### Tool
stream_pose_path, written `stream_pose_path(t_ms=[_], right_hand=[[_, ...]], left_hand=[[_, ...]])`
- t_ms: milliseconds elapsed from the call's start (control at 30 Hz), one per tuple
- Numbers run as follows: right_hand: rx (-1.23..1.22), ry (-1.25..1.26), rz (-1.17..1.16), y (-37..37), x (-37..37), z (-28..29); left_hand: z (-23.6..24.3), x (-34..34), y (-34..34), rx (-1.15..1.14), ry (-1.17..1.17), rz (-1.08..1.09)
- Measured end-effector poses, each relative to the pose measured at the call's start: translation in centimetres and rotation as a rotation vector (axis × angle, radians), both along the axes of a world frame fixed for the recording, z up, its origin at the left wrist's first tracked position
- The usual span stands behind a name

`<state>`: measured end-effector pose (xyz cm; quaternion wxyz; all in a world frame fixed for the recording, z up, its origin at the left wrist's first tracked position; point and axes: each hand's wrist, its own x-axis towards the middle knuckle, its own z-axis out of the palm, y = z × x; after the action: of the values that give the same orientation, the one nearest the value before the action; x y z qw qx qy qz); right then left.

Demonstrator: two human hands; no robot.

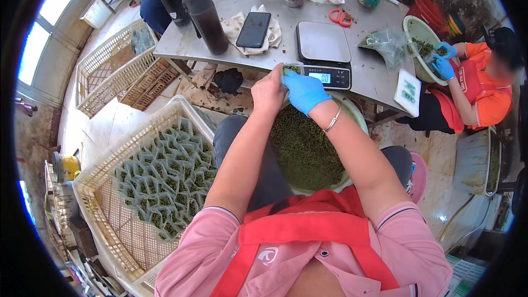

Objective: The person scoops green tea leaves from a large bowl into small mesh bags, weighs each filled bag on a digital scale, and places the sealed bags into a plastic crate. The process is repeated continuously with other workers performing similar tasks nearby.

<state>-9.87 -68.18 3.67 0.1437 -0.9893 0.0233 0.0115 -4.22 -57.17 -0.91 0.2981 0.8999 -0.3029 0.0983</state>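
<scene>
Between my two hands is a small clear plastic bag (293,69) with green bits in it, held up at the near edge of the metal table. My bare left hand (268,92) is closed on the bag's left side. On the right side, my right hand (306,93) in a blue glove grips it too. Just beyond them sits a digital scale (323,44), its silver plate bare and its display lit. Below my wrists, between my knees, stands a wide basin (308,143) heaped with small dark green grains or buds.
Left of me, a cream plastic crate (118,231) holds many filled bags. On the metal table (264,69) are a phone (254,29), a dark tumbler (205,22), red scissors (341,17) and a plastic bag (385,45). A gloved co-worker (476,85) works at another basin (415,30).
</scene>
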Motion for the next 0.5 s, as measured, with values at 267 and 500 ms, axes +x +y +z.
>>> stream_pose_path(t_ms=[267, 500], right_hand=[[0.197, -0.302, 0.074, -0.2, -3.6, 2.1], [0.097, -0.058, -0.063, -0.6, -0.9, -1.3]], left_hand=[[0.3, -0.2, 0.3, -0.083, 0.009, -0.016], [0.2, -0.3, 0.0, 0.01, -0.148, -0.099]])
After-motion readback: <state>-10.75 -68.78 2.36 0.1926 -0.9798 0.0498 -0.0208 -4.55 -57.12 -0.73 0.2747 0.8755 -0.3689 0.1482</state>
